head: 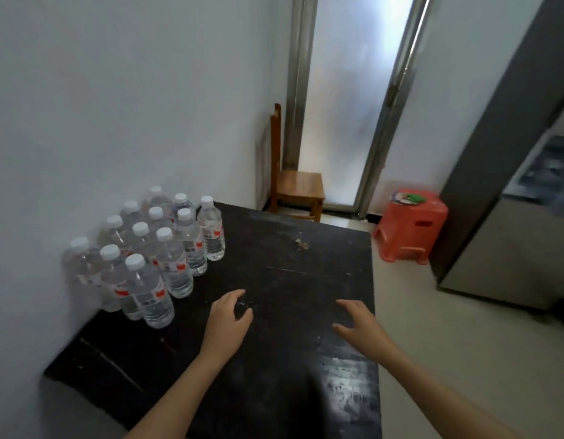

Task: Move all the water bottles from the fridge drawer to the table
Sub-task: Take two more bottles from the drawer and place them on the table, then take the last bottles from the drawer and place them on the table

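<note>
Bottles (171,261) crowd black table (290,248) by wall (116,90); left hand (228,315), right hand (358,321): grip wide.

Left hand (227,318), right hand (358,324) extended (fingers relaxed)

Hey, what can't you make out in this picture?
Head view:
Fridge: cut off by the right edge; its inside is blurred, so its contents are unclear.
Bottles: back ones partly hidden by front ones; labels blurred.
Stool: what lies on it is too small to tell.
</note>
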A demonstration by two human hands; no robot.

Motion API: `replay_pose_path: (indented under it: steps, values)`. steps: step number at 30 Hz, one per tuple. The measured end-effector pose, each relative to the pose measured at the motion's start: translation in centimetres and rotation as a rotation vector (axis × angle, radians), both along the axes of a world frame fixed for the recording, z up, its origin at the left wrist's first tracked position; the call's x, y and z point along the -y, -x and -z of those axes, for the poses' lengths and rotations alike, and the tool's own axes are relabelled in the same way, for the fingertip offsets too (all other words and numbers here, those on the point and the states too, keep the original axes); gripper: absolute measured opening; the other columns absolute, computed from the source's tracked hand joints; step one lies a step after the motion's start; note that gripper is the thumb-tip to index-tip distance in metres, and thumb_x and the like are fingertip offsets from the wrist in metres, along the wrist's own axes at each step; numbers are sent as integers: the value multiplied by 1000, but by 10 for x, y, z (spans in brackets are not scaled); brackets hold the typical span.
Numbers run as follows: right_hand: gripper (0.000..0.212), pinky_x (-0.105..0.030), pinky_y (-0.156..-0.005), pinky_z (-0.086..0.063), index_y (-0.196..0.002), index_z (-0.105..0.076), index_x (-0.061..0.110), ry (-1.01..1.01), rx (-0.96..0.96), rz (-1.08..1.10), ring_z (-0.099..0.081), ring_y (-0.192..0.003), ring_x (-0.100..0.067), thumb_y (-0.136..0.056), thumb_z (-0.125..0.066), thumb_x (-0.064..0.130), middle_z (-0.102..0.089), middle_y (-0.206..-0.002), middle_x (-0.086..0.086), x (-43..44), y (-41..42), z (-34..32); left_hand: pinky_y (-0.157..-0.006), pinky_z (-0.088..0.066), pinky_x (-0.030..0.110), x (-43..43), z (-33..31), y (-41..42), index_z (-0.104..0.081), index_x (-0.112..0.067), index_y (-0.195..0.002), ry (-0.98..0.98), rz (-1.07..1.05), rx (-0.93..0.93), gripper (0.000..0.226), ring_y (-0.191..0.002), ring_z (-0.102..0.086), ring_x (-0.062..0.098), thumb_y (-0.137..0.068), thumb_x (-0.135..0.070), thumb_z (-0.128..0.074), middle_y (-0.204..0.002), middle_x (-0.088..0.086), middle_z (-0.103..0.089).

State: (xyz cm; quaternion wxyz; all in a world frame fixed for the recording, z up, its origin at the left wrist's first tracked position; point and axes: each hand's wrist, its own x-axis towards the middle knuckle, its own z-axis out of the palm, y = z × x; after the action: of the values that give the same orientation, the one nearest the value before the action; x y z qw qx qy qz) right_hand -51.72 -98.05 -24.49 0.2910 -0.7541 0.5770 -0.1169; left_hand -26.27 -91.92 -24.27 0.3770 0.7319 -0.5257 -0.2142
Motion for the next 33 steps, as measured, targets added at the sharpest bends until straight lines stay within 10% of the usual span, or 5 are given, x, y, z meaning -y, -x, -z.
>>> replay_pose_path:
  steps: [33]
  values:
    - [60, -32, -112, -21, -144, -27, 22, 104, -477, 1040, -25, -137, -17, -92, -46, 46, -27, -149, -3, -503, 216, -43, -105, -29, 35, -218, -29, 315, -52, -1, -125, 150, 1211, 32, 41, -124, -44, 29, -86, -13, -61, -130, 16, -53]
